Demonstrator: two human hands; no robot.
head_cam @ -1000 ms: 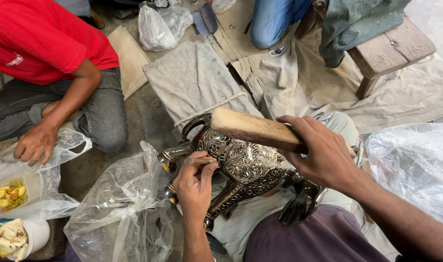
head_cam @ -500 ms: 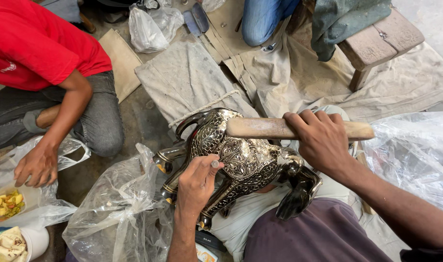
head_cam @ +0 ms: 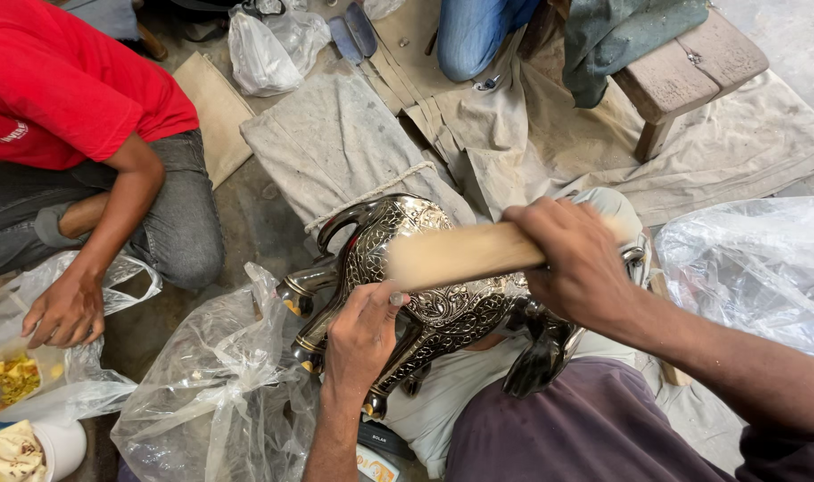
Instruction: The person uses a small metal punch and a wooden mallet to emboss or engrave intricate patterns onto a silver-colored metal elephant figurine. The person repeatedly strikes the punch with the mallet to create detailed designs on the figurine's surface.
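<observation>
**Wooden block over an engraved metal figure**

The right hand (head_cam: 581, 268) is clenched around a blurred wooden block (head_cam: 465, 256), held just above the ornate metal animal figure (head_cam: 416, 286) lying across the person's lap. The left hand (head_cam: 362, 335) pinches a small tool against the figure's flank, beside a clear plastic bag (head_cam: 210, 402).

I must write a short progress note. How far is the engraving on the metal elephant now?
Done: the metal elephant already shows dense pattern over its back and side. In hand: the left hand holds a small punch on the flank, and the right hand grips a blurred wooden mallet above it. Left: the smooth trunk looks unworked; the far side is hidden.
</observation>
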